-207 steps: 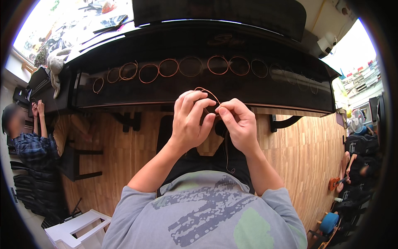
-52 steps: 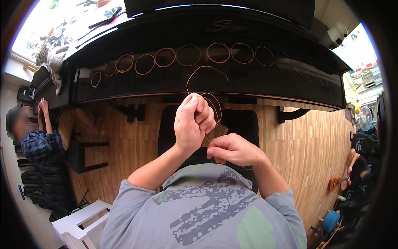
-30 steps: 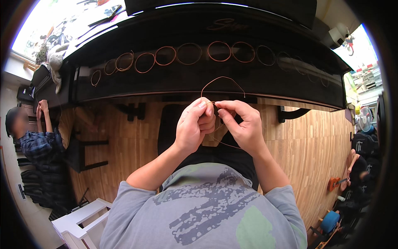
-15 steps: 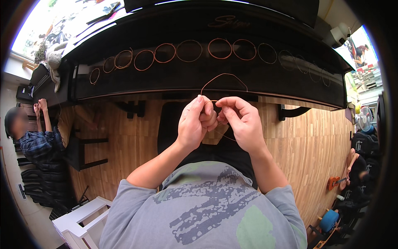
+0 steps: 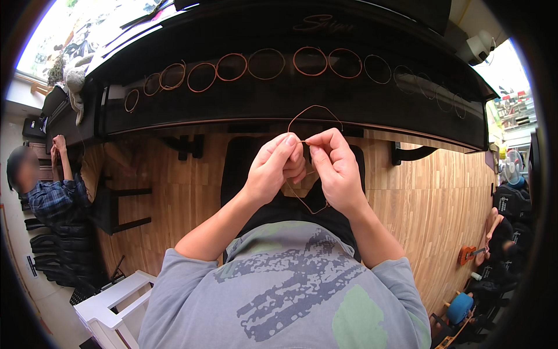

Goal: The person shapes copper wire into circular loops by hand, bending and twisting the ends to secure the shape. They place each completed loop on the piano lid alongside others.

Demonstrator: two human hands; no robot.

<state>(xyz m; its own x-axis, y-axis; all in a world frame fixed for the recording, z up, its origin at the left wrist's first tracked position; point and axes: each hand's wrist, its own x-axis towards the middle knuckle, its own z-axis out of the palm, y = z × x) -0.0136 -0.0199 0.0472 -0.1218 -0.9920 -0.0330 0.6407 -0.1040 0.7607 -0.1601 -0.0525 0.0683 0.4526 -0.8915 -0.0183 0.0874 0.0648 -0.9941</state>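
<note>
A thin copper-coloured wire string (image 5: 314, 108) arches in a loop above my fingers and hangs in a lower loop below them. My left hand (image 5: 272, 166) pinches it between thumb and forefinger. My right hand (image 5: 335, 168) pinches the same wire just beside, the fingertips of both hands nearly touching. Both hands are held in front of my chest, over a black seat, just before the black piano lid (image 5: 279, 96). Along that lid lies a row of several coiled wire rings (image 5: 265, 63), copper ones in the middle and left, thinner pale ones at the right.
The floor is light wood boards (image 5: 430, 203). A person in a plaid shirt (image 5: 49, 195) sits at the far left next to black cases. A white stool (image 5: 113, 305) stands at the lower left. A small orange instrument (image 5: 469, 253) and bags lie at the right.
Earlier my right hand was lower, away from my left; it came up to meet my left hand at the wire, and the upper loop has grown smaller and steadier.
</note>
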